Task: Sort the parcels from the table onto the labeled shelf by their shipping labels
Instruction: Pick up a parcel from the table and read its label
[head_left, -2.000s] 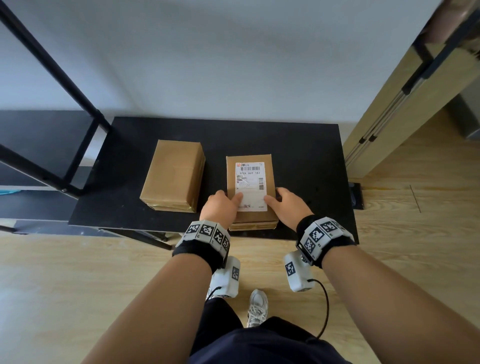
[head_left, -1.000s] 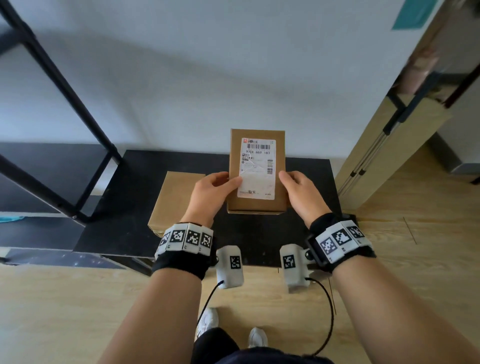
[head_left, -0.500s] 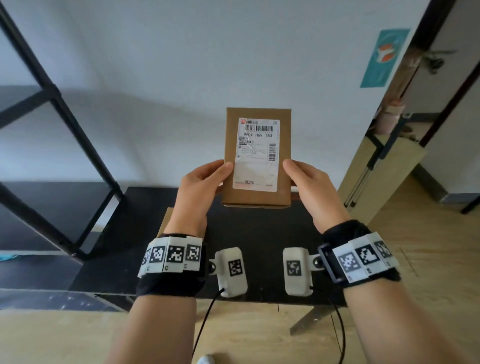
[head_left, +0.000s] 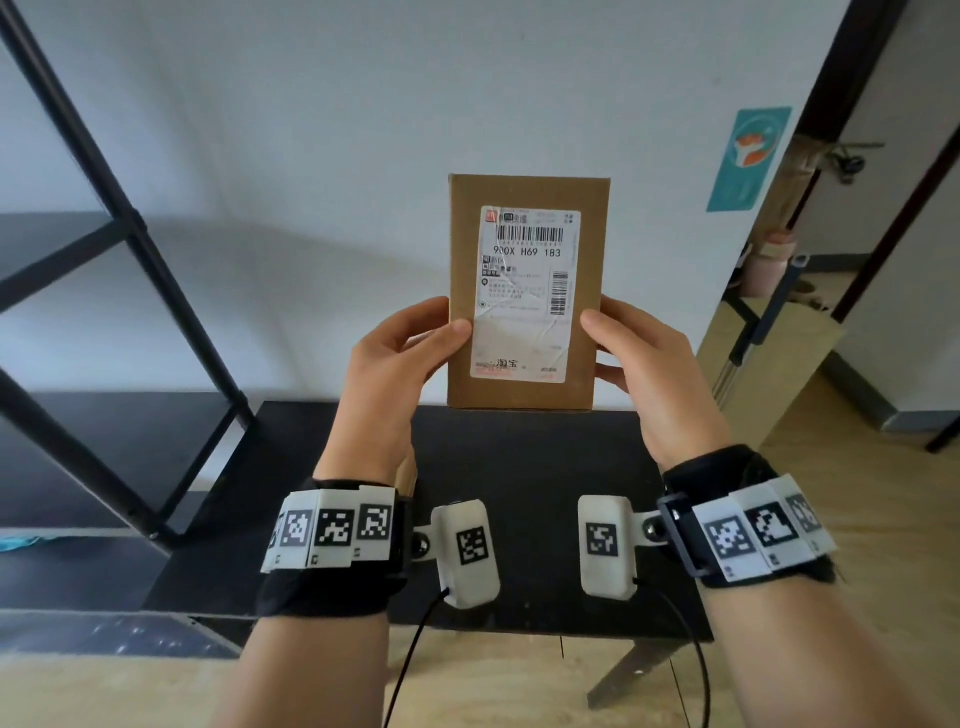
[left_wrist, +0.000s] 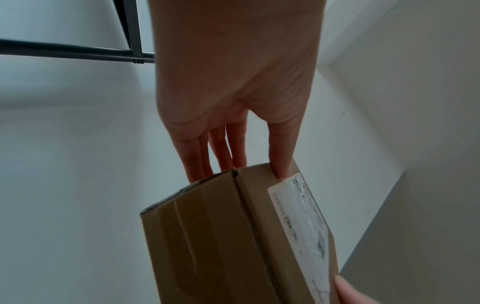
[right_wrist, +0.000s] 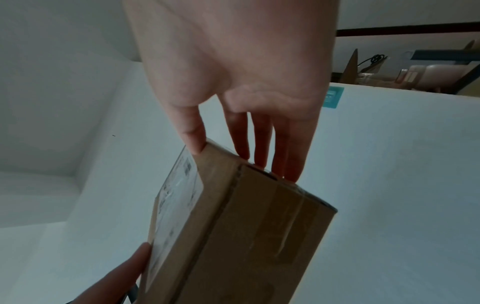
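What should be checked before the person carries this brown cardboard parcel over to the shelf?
1. Grip: left hand and right hand each hold a side of the brown cardboard parcel - ok.
2. White shipping label faces the head camera, large code "900X H69 183" legible - ok.
3. Parcel lifted above the black table - ok.
4. Parcel closed, tape along its side in the wrist views - ok.
5. Matching label on the black metal shelf: none visible - cannot tell.
6. Path to the shelf: mostly out of view - cannot tell.
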